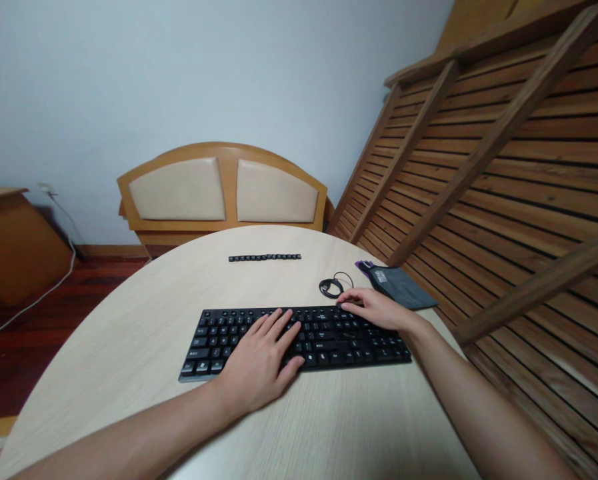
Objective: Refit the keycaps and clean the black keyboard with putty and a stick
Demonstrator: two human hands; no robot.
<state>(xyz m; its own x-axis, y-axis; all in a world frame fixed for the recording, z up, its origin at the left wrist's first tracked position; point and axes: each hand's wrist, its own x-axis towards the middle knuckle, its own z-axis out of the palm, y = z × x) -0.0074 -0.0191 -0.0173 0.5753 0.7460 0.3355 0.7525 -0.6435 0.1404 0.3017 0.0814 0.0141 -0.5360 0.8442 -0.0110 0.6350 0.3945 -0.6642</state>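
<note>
A black keyboard (323,345) lies across the round table in front of me. My left hand (259,360) rests flat on its left-middle keys with the fingers spread. At the far edge of the keyboard, right of its middle, my right hand (371,308) has thumb and fingers closed around a small black keycap (339,305). Whether that keycap is still seated or lifted is hard to tell. Farther back on the table, several black keycaps (265,257) stand in a straight row. Behind the keyboard lies a coiled black cable (331,289).
A dark grey pouch (409,288) with purple at one end lies at the table's (129,320) right edge. Slatted wooden panels (503,193) lean close on the right. Behind the table stands a padded headboard (179,190). A white cord (53,287) hangs down to the floor at left.
</note>
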